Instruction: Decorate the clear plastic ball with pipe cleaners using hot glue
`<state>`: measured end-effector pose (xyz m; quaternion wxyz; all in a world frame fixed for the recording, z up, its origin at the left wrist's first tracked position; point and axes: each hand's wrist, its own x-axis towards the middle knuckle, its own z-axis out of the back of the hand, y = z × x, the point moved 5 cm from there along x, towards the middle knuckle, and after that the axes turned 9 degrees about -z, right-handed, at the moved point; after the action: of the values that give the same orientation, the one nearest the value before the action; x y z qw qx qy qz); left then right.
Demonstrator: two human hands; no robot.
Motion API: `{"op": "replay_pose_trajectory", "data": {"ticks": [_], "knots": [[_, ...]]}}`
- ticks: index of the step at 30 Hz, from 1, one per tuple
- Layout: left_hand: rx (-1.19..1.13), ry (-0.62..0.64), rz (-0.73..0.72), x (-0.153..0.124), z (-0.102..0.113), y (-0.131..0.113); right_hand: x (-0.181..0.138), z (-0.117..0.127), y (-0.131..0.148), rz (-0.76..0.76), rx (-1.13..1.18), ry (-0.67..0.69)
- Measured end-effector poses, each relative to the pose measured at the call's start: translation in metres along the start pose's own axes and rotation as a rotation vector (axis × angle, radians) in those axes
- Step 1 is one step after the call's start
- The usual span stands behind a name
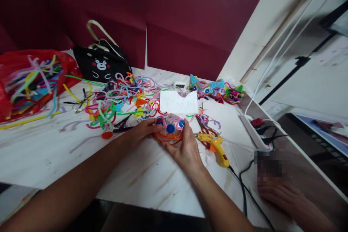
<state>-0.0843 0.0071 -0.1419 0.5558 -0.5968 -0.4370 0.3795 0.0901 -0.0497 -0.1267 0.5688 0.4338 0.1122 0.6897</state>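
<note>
Between my two hands, just above or on the white table (130,163), is a round animal-face craft (170,129). It looks clear in the middle, with blue eyes, a blue nose and orange and pink pipe-cleaner edging. My left hand (148,127) grips its left side, the thumb by one eye. My right hand (188,146) closes round its right and lower edge. A yellow hot glue gun (213,145) lies right of my right hand, near orange-handled scissors (207,129). A white paper piece with a notch (178,102) stands behind the craft.
Loose pipe cleaners (127,94) are heaped at left, beside a red bag (67,61) and a black bag (102,61). Several finished animal crafts (202,87) line the back. A power strip (255,132) and a dark cord (244,185) lie right, near another person's hand (282,197).
</note>
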Motion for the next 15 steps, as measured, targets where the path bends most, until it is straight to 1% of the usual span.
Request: {"op": "replay_pose_trajectory", "data": {"ticks": [3, 7, 12, 15], "knots": [[-0.021, -0.022, -0.023, -0.002, 0.004, -0.008, 0.006, -0.005, 0.004, 0.02, 0.005, -0.005], [-0.055, -0.035, -0.031, -0.003, 0.005, -0.015, 0.018, -0.009, 0.008, 0.015, -0.008, 0.03], [-0.152, -0.074, -0.02, 0.002, 0.005, -0.01, 0.029, -0.02, 0.005, -0.042, -0.012, 0.102], [-0.164, -0.09, -0.02, 0.004, 0.007, -0.006, 0.029, -0.026, 0.002, -0.073, -0.007, 0.103]]}}
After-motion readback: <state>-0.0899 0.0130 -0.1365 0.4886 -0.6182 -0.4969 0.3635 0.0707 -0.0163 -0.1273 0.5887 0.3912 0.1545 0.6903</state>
